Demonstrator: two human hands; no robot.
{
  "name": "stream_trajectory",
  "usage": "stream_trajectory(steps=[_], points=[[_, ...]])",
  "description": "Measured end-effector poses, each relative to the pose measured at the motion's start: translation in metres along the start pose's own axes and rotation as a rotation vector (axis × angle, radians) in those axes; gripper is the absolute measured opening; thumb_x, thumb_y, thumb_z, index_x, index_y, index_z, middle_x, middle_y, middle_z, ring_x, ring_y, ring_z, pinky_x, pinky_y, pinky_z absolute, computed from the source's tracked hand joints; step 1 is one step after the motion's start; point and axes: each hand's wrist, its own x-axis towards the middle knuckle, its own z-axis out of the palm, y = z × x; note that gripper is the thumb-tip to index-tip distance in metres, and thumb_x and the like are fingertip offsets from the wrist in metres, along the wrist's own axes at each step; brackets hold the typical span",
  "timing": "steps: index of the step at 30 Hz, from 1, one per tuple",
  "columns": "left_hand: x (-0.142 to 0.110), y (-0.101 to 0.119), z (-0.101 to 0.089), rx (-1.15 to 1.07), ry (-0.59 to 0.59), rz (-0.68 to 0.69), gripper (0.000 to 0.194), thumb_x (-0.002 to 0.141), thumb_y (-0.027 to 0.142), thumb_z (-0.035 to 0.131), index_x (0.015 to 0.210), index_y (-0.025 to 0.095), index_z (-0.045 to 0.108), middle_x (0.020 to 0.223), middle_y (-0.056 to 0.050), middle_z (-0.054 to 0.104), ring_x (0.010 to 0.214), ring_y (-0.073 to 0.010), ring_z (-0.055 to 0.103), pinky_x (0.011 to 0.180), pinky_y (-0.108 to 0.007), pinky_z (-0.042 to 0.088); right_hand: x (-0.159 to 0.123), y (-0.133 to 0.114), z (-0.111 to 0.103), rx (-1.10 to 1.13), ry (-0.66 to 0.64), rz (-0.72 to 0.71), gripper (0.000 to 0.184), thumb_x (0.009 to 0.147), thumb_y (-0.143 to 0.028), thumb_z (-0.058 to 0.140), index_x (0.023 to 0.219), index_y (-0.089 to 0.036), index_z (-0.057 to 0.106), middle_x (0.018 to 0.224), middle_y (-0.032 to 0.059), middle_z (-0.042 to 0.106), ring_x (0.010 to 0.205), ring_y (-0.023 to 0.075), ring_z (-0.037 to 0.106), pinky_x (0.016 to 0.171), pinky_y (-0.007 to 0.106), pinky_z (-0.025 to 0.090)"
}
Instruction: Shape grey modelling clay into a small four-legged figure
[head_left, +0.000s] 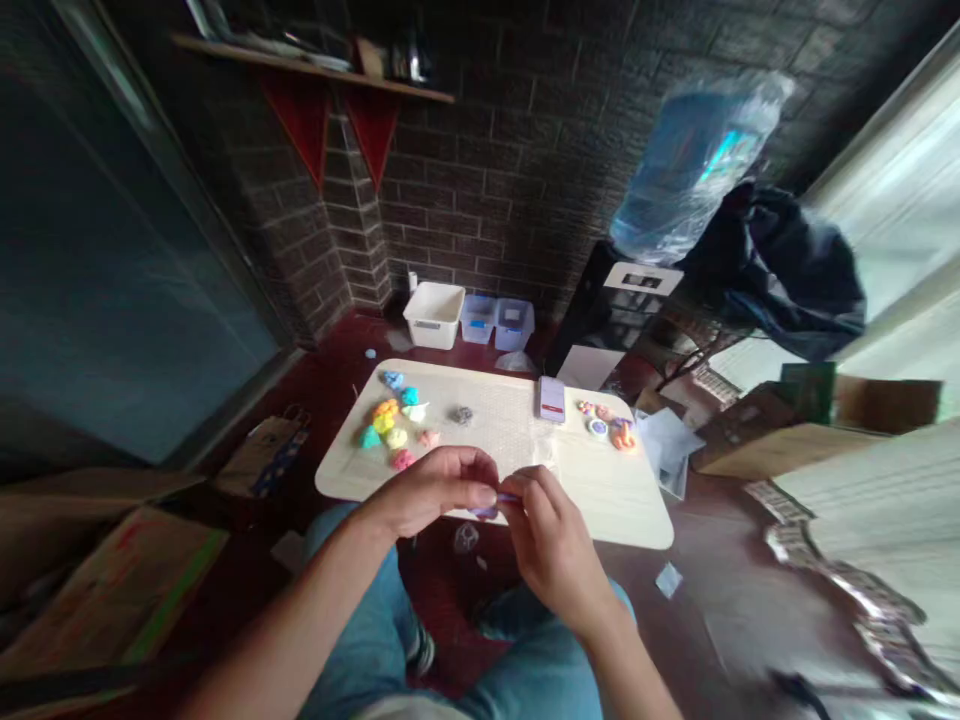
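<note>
My left hand (439, 485) and my right hand (551, 535) meet over the near edge of a low cream table (600, 490). Both pinch a small purple piece of clay (504, 497) between their fingertips. Several coloured clay lumps (394, 425) lie on the table's left part, a small grey lump (461, 414) sits near the middle, and an orange clay figure (622, 436) with a small round pot (598, 428) lies at the right. A phone (551, 398) rests at the far edge. A clear sheet (517, 440) covers the table's middle.
White and blue plastic boxes (469, 318) stand against the brick wall behind the table. A water dispenser (637, 300) with a large bottle stands at the back right, a dark cloth beside it. Cardboard boxes (112, 580) lie left and right. My knees in jeans are below the table.
</note>
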Motion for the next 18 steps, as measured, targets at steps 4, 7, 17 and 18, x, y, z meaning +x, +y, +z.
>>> stream_trajectory(steps=[4,7,17,18], points=[[0.005,-0.001,-0.007,0.017,-0.008,0.026,0.025,0.064,0.020,0.079,0.083,0.011,0.065,0.074,-0.001,0.065,0.066,-0.0097,0.059,0.068,-0.025,0.045,0.002,0.009,0.020,0.067,0.156,0.065,0.013,0.098,-0.012,0.041,0.101,-0.022,0.049,0.093,0.0049,0.052,0.084,0.0172,0.052,0.074,0.031,0.045],[0.014,-0.006,-0.011,0.028,-0.006,0.041,0.024,0.066,0.022,0.077,0.084,0.011,0.064,0.076,-0.002,0.065,0.070,-0.0102,0.059,0.067,-0.023,0.045,0.003,0.018,0.030,0.179,0.362,0.212,0.012,0.099,-0.020,0.040,0.091,-0.022,0.049,0.085,0.0017,0.050,0.078,0.0152,0.050,0.071,0.029,0.042],[0.082,-0.087,-0.104,0.536,0.410,-0.013,0.024,0.086,0.029,0.064,0.103,0.011,0.062,0.099,-0.008,0.066,0.087,-0.0171,0.064,0.081,-0.036,0.053,0.009,0.047,0.014,1.021,0.713,0.597,0.020,0.081,-0.036,0.072,0.090,-0.020,0.065,0.079,-0.0009,0.056,0.065,0.0082,0.049,0.059,0.023,0.039],[0.091,-0.098,-0.115,0.595,0.461,-0.019,0.027,0.089,0.033,0.061,0.108,0.014,0.062,0.106,-0.007,0.065,0.091,-0.0184,0.064,0.080,-0.039,0.054,0.009,0.048,0.015,1.078,0.706,0.625,0.023,0.079,-0.035,0.074,0.095,-0.021,0.067,0.079,-0.0008,0.057,0.065,0.0082,0.051,0.059,0.023,0.040]])
